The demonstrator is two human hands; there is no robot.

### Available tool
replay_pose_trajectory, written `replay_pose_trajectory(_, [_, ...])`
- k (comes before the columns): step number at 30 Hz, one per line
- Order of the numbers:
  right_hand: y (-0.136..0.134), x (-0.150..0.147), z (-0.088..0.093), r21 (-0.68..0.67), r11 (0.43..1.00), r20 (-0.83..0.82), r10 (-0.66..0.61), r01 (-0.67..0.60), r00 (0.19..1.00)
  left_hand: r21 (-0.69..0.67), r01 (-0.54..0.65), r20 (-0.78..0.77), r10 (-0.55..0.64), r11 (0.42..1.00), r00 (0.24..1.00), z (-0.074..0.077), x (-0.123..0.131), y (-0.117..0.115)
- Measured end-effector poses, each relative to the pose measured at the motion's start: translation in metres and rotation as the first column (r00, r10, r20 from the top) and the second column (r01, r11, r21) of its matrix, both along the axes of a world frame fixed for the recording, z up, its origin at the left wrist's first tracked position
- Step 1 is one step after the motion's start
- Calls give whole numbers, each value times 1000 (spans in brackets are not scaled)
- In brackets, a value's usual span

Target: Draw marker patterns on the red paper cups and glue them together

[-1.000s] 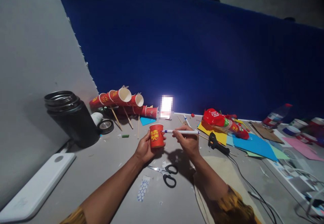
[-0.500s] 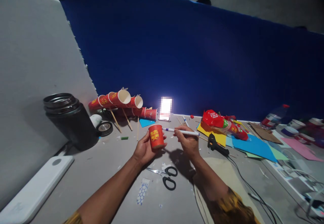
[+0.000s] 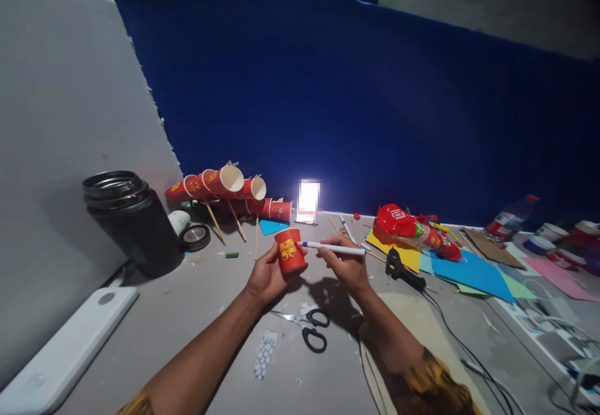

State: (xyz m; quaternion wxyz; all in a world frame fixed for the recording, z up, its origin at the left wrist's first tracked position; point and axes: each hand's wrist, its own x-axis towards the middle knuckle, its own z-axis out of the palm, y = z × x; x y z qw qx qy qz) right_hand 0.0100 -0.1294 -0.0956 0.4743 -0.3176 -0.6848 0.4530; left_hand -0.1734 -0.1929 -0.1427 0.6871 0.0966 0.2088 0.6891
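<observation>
A red paper cup (image 3: 289,254) with yellow characters on its side is held in my left hand (image 3: 265,276), its fingers wrapped around the back. The cup tilts slightly. My right hand (image 3: 347,266) grips a white pen with a purple end (image 3: 334,248), which lies nearly level. Its tip meets the cup's right side near the characters; whether it presses on the surface I cannot tell. Below both hands, scissors with black handles (image 3: 313,329) lie spread on the table, close to a strip with a blue scale pattern (image 3: 266,354).
Red cups joined in rows on sticks (image 3: 215,184) lie at the back left, beside a black thermos (image 3: 134,224). A lit phone (image 3: 308,201) stands against the blue partition (image 3: 328,102). Rightward are a glue gun (image 3: 402,270), coloured paper (image 3: 469,274) and a power strip (image 3: 539,334).
The pen has moved left, its tip now at the cup's side rather than beyond its edge. The cup has tilted and turned a little. Behind the partition, more of a person's head shows.
</observation>
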Motion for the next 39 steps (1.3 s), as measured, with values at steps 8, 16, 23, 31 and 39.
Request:
replay_pose_trajectory(8, [3, 2, 2, -11, 999, -4, -42, 42, 999, -20, -24, 2, 24, 1000, 1000, 3, 0, -1])
replay_pose_trajectory(16, [2, 0, 5, -3, 999, -18, -51, 51, 999, -18, 0, 26, 1, 1000, 1000, 2, 0, -1])
replay_pose_trajectory(23, [0, 3, 5, 20, 999, 4, 26, -26, 1000, -19, 9, -21, -10, 1000, 1000, 4, 0, -1])
replay_pose_trajectory(31, [6, 3, 4, 12, 1000, -5, -26, 26, 1000, -25, 10, 4, -10, 1000, 1000, 2, -1, -1])
replay_pose_trajectory(39, [0, 4, 5, 19, 997, 26, 74, -75, 997, -75, 2, 11, -1, 997, 1000, 8, 0, -2])
